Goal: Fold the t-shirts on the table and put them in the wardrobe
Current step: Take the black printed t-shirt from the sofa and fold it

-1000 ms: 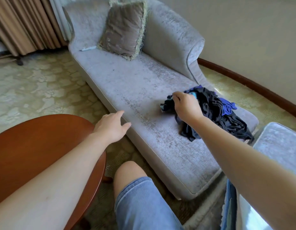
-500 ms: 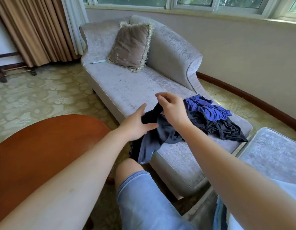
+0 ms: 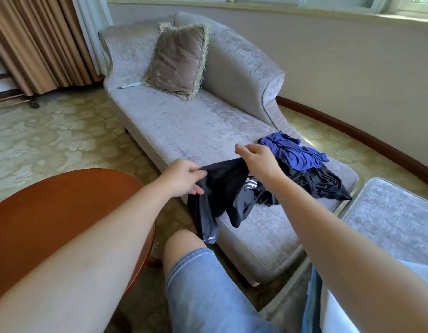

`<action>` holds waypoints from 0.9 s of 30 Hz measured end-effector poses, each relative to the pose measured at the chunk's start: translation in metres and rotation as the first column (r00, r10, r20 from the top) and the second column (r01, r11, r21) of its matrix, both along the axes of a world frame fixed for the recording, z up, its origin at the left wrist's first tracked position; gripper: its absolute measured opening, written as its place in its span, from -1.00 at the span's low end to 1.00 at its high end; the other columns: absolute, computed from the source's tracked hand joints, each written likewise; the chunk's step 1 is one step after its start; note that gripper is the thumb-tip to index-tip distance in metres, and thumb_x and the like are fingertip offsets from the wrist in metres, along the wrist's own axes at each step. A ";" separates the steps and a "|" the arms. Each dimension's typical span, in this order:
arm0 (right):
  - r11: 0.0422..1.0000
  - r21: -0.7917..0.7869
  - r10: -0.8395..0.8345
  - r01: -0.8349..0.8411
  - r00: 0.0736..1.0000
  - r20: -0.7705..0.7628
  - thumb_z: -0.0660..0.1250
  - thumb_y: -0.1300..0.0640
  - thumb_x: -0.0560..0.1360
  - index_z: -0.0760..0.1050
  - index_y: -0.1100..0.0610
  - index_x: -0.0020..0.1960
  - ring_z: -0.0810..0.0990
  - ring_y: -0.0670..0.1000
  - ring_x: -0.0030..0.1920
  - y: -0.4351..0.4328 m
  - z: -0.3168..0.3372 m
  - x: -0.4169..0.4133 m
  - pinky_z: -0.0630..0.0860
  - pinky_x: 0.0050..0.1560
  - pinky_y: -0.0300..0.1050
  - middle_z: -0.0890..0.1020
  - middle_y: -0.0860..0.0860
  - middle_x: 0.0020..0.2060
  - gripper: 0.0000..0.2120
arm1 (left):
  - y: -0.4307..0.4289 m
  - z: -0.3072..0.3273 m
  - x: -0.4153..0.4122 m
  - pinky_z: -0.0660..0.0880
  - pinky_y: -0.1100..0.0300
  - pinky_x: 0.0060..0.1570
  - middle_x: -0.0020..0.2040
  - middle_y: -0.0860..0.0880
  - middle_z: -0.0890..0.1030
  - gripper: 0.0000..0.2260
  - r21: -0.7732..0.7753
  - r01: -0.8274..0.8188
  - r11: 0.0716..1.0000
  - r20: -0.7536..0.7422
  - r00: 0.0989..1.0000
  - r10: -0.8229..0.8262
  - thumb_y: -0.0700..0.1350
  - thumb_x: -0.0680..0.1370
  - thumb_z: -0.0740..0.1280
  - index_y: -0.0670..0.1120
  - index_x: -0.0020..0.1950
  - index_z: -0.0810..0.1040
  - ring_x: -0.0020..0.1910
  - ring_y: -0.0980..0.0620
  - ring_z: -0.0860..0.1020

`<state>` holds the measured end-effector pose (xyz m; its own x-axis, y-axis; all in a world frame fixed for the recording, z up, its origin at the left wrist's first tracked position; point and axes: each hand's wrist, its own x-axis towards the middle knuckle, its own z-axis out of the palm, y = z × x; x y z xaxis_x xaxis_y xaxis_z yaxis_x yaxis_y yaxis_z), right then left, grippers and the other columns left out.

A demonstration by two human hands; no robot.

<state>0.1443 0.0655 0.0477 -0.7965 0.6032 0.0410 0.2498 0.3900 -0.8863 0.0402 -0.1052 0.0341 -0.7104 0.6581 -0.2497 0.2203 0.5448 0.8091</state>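
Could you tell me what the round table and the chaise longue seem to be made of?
The round table looks like polished reddish wood, with a smooth top and soft sheen. The chaise longue appears upholstered in pale grey velvet-like fabric, judging by its mottled, crushed nap.

Dark t-shirt lifted over the chaise longue
Left hand [image 3: 181, 179] and right hand [image 3: 258, 159] each pinch the black t-shirt's [image 3: 220, 193] top edge; it droops over the grey chaise longue [image 3: 184, 131], beside a blue garment [image 3: 292, 152] heaped on dark cloth
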 end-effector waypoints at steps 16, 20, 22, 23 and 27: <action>0.973 -0.085 0.134 -0.214 0.826 -0.548 0.34 0.19 0.54 0.60 0.15 -0.11 0.48 -0.14 -0.33 -0.162 0.158 -0.090 0.43 -0.21 -0.18 0.57 -0.08 -0.35 -0.91 | -0.154 0.192 -0.034 0.58 0.28 -0.13 -0.03 -0.09 0.62 -0.89 0.758 -0.454 0.468 0.256 0.867 0.428 -0.29 0.57 0.33 -0.14 0.07 0.55 -0.21 0.05 0.69; 0.932 -0.063 0.285 -0.357 0.829 -0.482 0.32 0.22 0.55 0.51 0.05 -0.29 0.38 -0.16 -0.46 -0.200 0.178 -0.092 0.32 -0.36 -0.25 0.46 -0.15 -0.49 -0.75 | -0.216 0.203 -0.019 0.59 0.28 -0.16 -0.10 -0.05 0.64 -0.92 0.748 -0.494 0.443 0.203 0.806 0.556 -0.22 0.54 0.39 -0.13 0.02 0.58 -0.28 0.07 0.68; 0.911 -0.068 0.338 -0.407 0.830 -0.444 0.30 0.24 0.57 0.47 0.07 -0.33 0.35 -0.11 -0.49 -0.222 0.175 -0.089 0.30 -0.41 -0.22 0.42 -0.09 -0.51 -0.71 | -0.251 0.196 -0.014 0.59 0.28 -0.17 -0.11 -0.07 0.64 -0.85 0.734 -0.544 0.407 0.194 0.742 0.642 -0.25 0.53 0.40 -0.16 0.10 0.56 -0.33 0.09 0.67; 0.902 -0.075 0.357 -0.426 0.831 -0.428 0.30 0.22 0.57 0.47 0.09 -0.32 0.35 -0.06 -0.48 -0.232 0.173 -0.087 0.31 -0.43 -0.19 0.41 -0.04 -0.49 -0.72 | -0.266 0.194 -0.012 0.59 0.28 -0.18 -0.12 -0.08 0.63 -0.85 0.732 -0.565 0.381 0.194 0.709 0.678 -0.27 0.54 0.39 -0.16 0.10 0.56 -0.35 0.10 0.67; 0.825 -0.029 0.540 -0.565 0.801 -0.256 0.29 0.03 0.60 0.55 0.26 0.18 0.51 0.03 -0.34 -0.276 0.160 -0.078 0.47 -0.40 -0.14 0.58 0.10 -0.15 -0.68 | -0.306 0.196 -0.004 0.59 0.27 -0.16 -0.14 -0.07 0.61 -0.90 0.759 -0.591 0.273 0.222 0.630 0.744 -0.27 0.55 0.37 -0.16 0.06 0.56 -0.36 0.12 0.66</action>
